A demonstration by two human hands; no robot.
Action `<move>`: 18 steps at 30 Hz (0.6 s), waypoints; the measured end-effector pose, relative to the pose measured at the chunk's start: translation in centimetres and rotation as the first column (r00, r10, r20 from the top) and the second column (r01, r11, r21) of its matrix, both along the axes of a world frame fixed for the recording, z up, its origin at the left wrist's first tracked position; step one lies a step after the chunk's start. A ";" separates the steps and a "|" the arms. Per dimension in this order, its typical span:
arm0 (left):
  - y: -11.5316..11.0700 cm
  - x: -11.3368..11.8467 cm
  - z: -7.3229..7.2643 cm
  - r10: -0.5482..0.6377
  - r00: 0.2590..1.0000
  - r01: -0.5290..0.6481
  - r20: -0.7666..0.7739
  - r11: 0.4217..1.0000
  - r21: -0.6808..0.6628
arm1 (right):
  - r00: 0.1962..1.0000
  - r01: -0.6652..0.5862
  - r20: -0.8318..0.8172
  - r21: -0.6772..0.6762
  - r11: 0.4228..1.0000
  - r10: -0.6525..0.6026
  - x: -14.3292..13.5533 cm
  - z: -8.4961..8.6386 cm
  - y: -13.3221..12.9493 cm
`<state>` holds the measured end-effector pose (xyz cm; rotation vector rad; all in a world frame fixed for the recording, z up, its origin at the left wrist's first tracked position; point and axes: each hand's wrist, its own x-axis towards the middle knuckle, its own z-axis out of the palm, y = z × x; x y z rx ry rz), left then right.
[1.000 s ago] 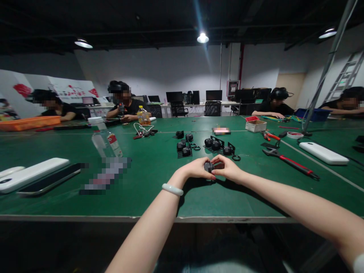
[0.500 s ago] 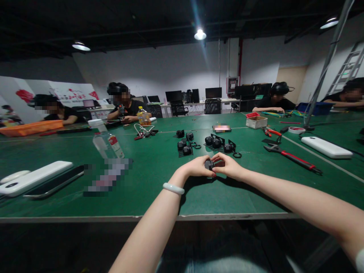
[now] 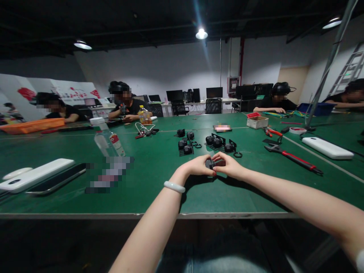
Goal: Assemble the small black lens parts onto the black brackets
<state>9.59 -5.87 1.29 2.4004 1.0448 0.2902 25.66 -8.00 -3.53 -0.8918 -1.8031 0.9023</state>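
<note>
Head view: just in from the middle of the near edge of the green tabletop, two bare hands meet at one black part. The left hand grasps it, thumb and fingers curled about its left side; one pale bangle circles that wrist. The right hand holds the same part at its right side with bent fingers. Whether the part touches the tabletop cannot be told.

Toward the near edge on the left lie one white device and one dark phone, with one clear bottle beyond them. On the right are one adjustable wrench and one white power bank.

Just beyond the hands sit seven black pieces, four in a left cluster and three in a right one, plus three rings.

Farther off are one pair of pliers, one tape roll, one small box and one yellow-capped bottle. Around the far edge are four co-workers, two left, two right. Three lamps hang overhead.
</note>
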 end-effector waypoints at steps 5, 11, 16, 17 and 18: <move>-0.2 0.1 0.1 -0.018 0.999 0.018 0.029 1.000 -0.007 | 1.000 -0.005 0.011 -0.001 1.000 0.005 0.0 0.1 0.0; 0.0 0.1 0.1 -0.028 1.000 0.028 0.006 1.000 0.004 | 1.000 0.007 0.005 -0.002 1.000 -0.007 0.1 0.1 0.0; 0.1 -0.1 -0.1 -0.001 1.000 0.001 -0.017 0.999 0.032 | 0.998 0.055 0.016 -0.028 0.998 -0.055 0.2 0.4 -0.1; 0.1 -0.1 -0.1 -0.005 1.000 0.006 -0.025 0.999 0.036 | 0.998 0.059 0.021 -0.034 0.998 -0.058 0.2 0.4 -0.1; 0.1 -0.1 -0.1 -0.010 0.999 0.011 -0.035 0.999 0.041 | 0.998 0.060 0.025 -0.037 0.998 -0.059 0.2 0.4 -0.1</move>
